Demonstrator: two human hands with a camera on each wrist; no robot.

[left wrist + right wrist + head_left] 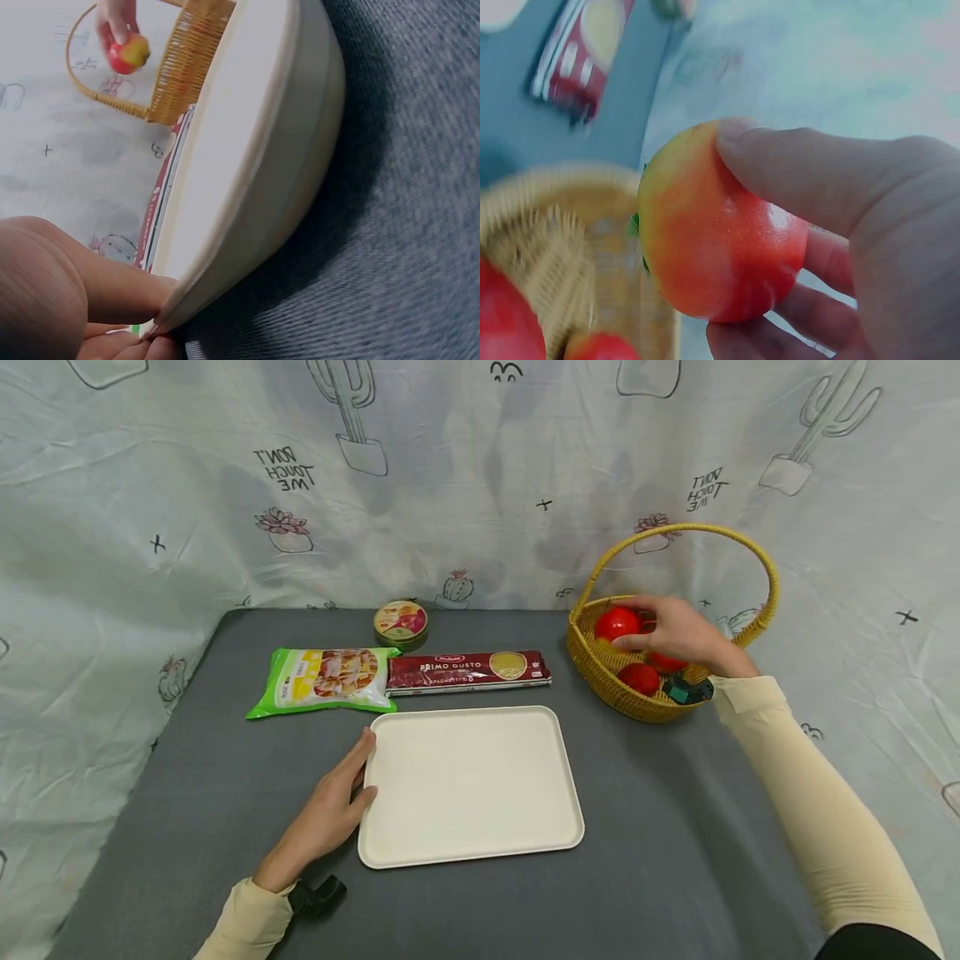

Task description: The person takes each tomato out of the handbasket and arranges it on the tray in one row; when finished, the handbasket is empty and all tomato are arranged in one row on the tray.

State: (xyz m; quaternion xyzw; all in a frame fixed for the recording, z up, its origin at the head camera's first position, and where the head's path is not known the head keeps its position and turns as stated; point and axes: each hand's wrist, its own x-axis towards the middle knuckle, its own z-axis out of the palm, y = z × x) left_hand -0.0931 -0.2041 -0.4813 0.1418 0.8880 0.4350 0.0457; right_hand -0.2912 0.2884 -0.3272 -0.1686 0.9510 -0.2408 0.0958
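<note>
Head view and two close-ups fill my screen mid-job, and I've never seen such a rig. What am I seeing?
No machine here: a person works bare-handed. The wide picture comes from a head-worn camera looking down; the close-ups come from a camera on each wrist. The left hand grips the edge of a cream tray. The right hand holds a red-and-yellow fruit at the yellow basket, where more red fruits lie. Also on the gray table: a green bag, a spaghetti pack and a round tin.
</note>
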